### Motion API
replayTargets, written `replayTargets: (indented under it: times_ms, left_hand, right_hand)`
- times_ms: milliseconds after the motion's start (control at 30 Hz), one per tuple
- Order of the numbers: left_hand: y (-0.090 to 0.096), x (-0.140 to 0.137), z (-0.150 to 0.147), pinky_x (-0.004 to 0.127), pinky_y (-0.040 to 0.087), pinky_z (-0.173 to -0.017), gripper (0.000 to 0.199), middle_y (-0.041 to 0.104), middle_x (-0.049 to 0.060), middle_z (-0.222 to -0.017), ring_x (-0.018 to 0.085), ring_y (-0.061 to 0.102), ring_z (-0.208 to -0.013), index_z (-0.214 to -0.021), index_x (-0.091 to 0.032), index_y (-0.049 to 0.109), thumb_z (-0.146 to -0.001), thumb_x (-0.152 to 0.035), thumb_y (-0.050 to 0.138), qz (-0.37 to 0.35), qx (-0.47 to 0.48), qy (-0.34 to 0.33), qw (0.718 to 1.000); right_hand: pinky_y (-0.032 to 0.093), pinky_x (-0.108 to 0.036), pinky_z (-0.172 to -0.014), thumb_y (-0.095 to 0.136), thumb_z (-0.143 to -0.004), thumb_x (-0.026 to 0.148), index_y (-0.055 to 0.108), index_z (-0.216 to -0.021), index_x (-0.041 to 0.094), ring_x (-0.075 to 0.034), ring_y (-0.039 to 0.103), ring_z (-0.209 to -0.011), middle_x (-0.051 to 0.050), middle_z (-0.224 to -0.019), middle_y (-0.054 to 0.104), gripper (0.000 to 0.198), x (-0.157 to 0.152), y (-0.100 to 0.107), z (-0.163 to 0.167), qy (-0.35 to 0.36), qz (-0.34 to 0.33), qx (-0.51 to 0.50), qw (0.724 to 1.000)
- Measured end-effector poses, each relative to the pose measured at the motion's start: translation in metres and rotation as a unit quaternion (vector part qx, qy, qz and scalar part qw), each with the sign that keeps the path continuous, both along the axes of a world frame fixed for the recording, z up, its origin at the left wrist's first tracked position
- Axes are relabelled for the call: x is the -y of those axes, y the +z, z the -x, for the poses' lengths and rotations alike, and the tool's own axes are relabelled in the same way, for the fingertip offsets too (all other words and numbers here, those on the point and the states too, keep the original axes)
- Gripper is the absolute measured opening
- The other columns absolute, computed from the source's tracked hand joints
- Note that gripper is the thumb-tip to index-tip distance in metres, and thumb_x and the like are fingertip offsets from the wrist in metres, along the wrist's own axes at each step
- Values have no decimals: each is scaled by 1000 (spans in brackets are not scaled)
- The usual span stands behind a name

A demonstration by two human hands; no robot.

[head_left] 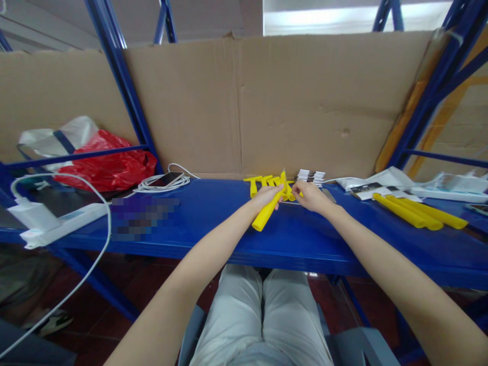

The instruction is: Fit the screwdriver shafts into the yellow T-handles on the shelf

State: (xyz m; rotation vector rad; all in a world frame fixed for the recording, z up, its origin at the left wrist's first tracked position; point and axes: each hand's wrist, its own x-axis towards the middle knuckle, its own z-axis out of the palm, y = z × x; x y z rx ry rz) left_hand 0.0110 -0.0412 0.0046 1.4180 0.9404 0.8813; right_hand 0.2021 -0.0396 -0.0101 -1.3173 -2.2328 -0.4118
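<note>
My left hand [267, 195] is closed around a yellow tube-shaped handle [264, 218]. Its thick round end points down toward me, and a narrower yellow part sticks up beyond my fingers. Close by on the right, my right hand [311, 196] has its fingers curled together beside the yellow pieces; whatever they pinch is too small to make out. Several yellow T-shaped tools [252, 186] lie in a row at the back of the blue tabletop [213, 218], partly hidden by my hands. Behind my right hand sit small white-and-black packets [310, 176].
Yellow tubes [412, 212] lie at the right by white-and-black packaging [375, 190]. At left are a phone [168, 179] on a coiled white cable, a power strip [76, 221] and a red plastic bag [114, 157]. A cardboard panel [305, 101] closes off the back between blue posts.
</note>
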Motion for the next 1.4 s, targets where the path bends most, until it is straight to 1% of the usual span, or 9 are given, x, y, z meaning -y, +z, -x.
replayTargets:
  times_ms: [67,200,333,500,633,867,1067,1267,1400]
  left_hand:
    - [0,-3,1,19,36,-39,36,53,-4,-49,5,44,-33,-70,-16,55,-103,-30,53,5,5,16,1000]
    - [-2,-8,2,19,36,-41,33,53,-4,-49,6,45,-34,-73,-17,57,-102,-32,55,5,8,28,1000]
    - [-5,-10,2,21,38,-43,34,55,-3,-50,7,46,-36,-73,-16,58,-102,-31,53,4,10,29,1000]
    - [-4,-10,2,21,38,-44,36,55,-2,-50,6,46,-36,-70,-17,56,-102,-33,55,12,9,32,999]
    - [0,-7,2,20,37,-43,34,54,-3,-49,6,45,-35,-72,-17,55,-103,-31,53,19,12,34,999]
    - [2,-4,1,21,41,-45,32,54,-3,-49,7,46,-36,-75,-16,57,-103,-29,52,30,4,46,998]
    - [-1,-7,1,21,41,-46,33,54,-3,-50,7,46,-36,-73,-16,58,-102,-32,54,25,4,42,999]
    - [0,-9,2,22,41,-46,33,53,-3,-49,7,46,-36,-74,-16,58,-102,-32,54,26,1,40,999]
    - [1,-7,1,21,40,-44,29,54,-3,-51,7,46,-36,-80,-16,60,-103,-32,53,37,6,28,999]
  right_hand:
    - [45,-31,-73,49,-89,18,64,-86,20,-22,64,-79,-11,-86,71,16,-2,1,-9,-36,6,-5,999]
    - [48,-32,-75,49,-86,18,67,-87,19,-24,66,-82,-12,-89,73,18,-10,3,-42,-165,32,-45,985]
    - [51,-31,-74,51,-83,21,71,-83,19,-24,67,-80,-12,-85,74,20,-16,0,-82,-221,43,-93,970]
    - [52,-30,-71,56,-79,20,69,-64,20,-24,67,-72,-9,-68,72,20,-21,-9,-102,-249,126,-100,955]
    - [53,-29,-71,60,-74,16,65,-54,21,-23,69,-71,-8,-68,73,21,-24,-12,-103,-250,162,-114,948]
    - [54,-29,-71,64,-73,20,69,-57,22,-24,71,-74,-6,-69,74,17,-33,-18,-115,-240,165,-108,950]
    - [52,-29,-69,71,-71,32,75,-64,23,-23,69,-74,-5,-65,72,12,-40,-23,-121,-255,146,-79,953]
    - [52,-29,-68,69,-73,32,76,-65,24,-23,69,-77,-5,-70,73,12,-39,-22,-117,-276,154,-76,946]
    - [51,-31,-69,63,-77,28,77,-72,22,-24,70,-80,-7,-78,76,16,-30,-17,-114,-289,146,-93,941]
